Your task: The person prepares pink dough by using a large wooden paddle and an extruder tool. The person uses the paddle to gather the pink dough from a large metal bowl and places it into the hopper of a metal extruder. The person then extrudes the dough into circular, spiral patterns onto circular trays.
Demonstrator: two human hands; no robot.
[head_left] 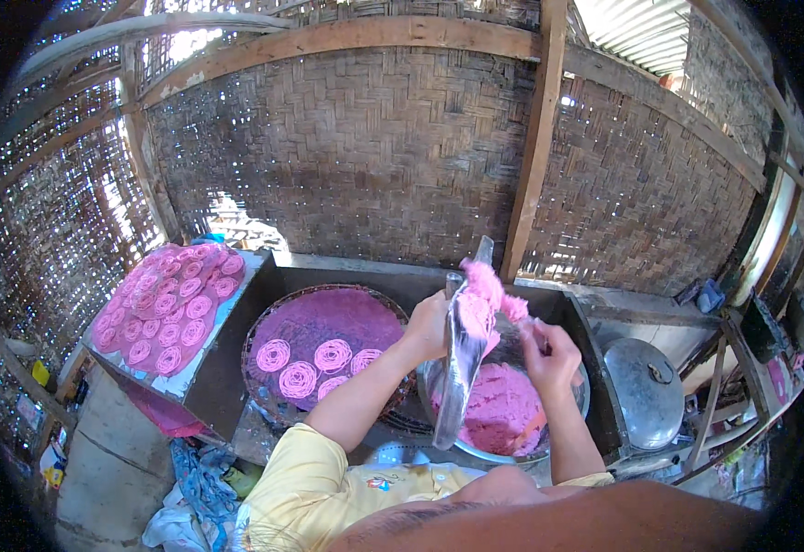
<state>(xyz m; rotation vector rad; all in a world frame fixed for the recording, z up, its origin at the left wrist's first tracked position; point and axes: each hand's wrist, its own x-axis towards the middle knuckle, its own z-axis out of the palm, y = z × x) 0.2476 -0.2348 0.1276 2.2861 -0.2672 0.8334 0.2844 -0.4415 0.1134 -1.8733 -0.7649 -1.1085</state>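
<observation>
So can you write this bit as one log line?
left hand: gripping long tool | right hand: beside pink dough on tool | basin: more pink dough | purple round tray: pink coils

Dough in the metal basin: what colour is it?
Pink; the dough shows best in the head view, the only one.

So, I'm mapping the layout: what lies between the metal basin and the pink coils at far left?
Mainly a round tray carrying pink coils, seen in the head view.
</observation>
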